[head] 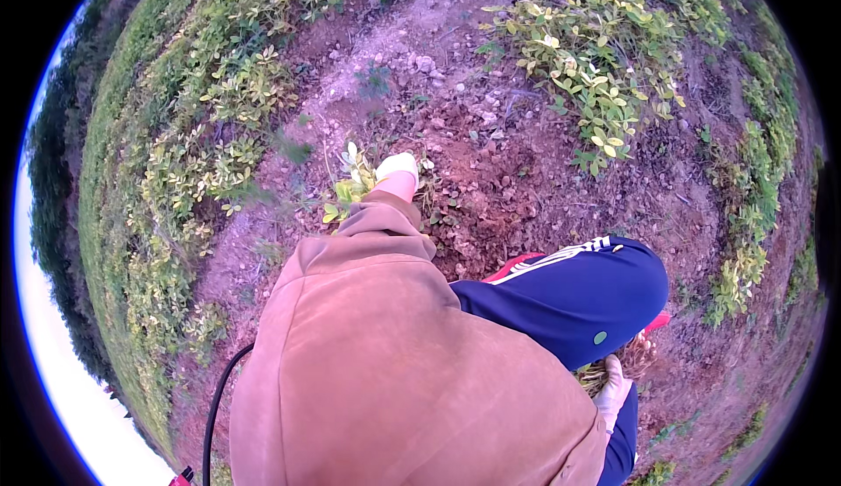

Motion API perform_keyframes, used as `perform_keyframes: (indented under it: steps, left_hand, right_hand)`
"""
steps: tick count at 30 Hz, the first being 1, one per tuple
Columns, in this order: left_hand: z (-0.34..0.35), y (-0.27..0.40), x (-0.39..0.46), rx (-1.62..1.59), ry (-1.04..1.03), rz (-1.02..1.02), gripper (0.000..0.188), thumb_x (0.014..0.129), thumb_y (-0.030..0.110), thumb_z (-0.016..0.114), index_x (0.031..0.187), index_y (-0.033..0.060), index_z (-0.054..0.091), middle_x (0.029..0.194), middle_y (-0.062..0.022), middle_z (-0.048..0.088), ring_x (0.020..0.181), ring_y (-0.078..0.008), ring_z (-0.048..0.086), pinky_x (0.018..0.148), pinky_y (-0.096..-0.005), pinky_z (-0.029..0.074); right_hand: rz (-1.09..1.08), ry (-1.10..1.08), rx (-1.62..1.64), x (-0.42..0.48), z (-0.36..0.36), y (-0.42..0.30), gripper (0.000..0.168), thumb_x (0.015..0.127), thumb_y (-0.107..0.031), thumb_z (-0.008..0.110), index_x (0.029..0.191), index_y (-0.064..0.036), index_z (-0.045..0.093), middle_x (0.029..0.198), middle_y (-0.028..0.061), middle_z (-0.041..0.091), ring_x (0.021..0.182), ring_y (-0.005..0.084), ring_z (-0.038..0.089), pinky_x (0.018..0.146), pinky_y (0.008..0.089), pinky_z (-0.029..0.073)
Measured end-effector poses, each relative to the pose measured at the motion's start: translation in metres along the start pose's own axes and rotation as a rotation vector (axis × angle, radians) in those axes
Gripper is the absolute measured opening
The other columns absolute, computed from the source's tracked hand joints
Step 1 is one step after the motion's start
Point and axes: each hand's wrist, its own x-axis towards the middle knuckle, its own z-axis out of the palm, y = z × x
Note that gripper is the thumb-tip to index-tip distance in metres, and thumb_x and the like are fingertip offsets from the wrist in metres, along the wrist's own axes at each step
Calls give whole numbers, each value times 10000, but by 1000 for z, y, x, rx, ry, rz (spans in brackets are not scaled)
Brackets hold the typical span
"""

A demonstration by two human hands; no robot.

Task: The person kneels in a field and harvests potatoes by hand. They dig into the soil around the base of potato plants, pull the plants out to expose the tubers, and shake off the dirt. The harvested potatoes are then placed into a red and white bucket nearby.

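Observation:
My left hand (398, 167), in a pale glove, reaches down at the end of a brown sleeve. Leaves of a low plant (355, 177) stick out beside it; its fingers are hidden, so its hold is unclear. At the lower right, my right hand (612, 387), also gloved, is closed around a bunch of uprooted plants (594, 375). Tangled roots with small pale pods, apparently peanuts (642, 353), show at the bunch's far end, beside my bent knee in dark blue trousers.
Broken reddish soil (486, 203) and clods lie before me. Rows of leafy plants stand at left (177, 183) and upper right (591, 72). My red shoe (516, 266) shows by the trouser leg. A black cable (213, 407) curves beside the jacket.

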Motion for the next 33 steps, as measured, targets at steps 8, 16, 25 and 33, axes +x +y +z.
perform_keyframes:
  steps: [8,16,25,33]
  left_hand:
    - [-56,-64,-97,-140,-21,-2,492,786,269,603,1229,56,572,1169,-189,634,1090,-350,608,928,-417,477]
    - [-74,-102,-98,-366,163,-29,493,792,334,624,1137,-20,623,1172,-221,632,1104,-349,607,952,-415,467]
    - [-115,-49,-39,-244,288,181,454,796,296,646,1189,72,608,1178,-165,643,1113,-335,600,941,-394,473]
    - [-162,114,-87,-1487,-34,889,646,694,-94,746,1266,25,470,1089,-100,652,947,-232,629,821,-391,531]
  right_hand:
    - [-170,-144,-68,9,44,-31,272,905,-81,563,1138,52,604,1104,76,639,972,146,595,837,298,472]
    - [-239,-161,-130,19,29,-25,193,879,-75,615,1032,41,637,953,61,664,772,138,617,698,289,501]
    - [-308,33,-42,7,2,-13,251,851,-60,639,1075,54,640,936,58,659,745,131,608,710,305,508]
    - [-994,-267,17,-23,50,-155,671,863,38,578,1451,-6,257,1414,142,437,1249,248,499,1046,404,416]
